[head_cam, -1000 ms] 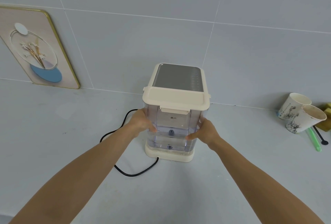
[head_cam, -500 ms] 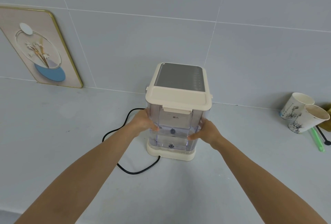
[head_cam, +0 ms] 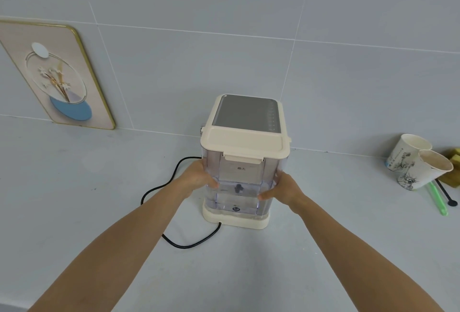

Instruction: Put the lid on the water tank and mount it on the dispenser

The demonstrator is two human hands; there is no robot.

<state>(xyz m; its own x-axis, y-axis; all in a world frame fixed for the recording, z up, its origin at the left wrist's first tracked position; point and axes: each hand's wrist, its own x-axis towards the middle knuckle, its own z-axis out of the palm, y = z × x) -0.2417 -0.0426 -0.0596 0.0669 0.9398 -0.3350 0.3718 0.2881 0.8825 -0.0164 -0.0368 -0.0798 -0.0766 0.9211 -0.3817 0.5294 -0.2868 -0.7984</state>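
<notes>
Gripping the lidded water tank [head_cam: 240, 182] by its sides, left hand [head_cam: 199, 178] and right hand [head_cam: 283, 188] had fingers closed on it; uneven pressing could misseat it on the dispenser [head_cam: 236, 218].

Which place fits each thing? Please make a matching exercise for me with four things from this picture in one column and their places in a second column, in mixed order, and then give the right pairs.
Things:
1. lid
2. black cable
3. paper cups
4. framed picture

Places:
A. leaning against the tiled wall at far left
B. lying on the counter, running left from the dispenser base
C. on top of the clear water tank
D. on the counter at far right, tilted, beside a green straw

Pairs: 1-C, 2-B, 3-D, 4-A
</notes>
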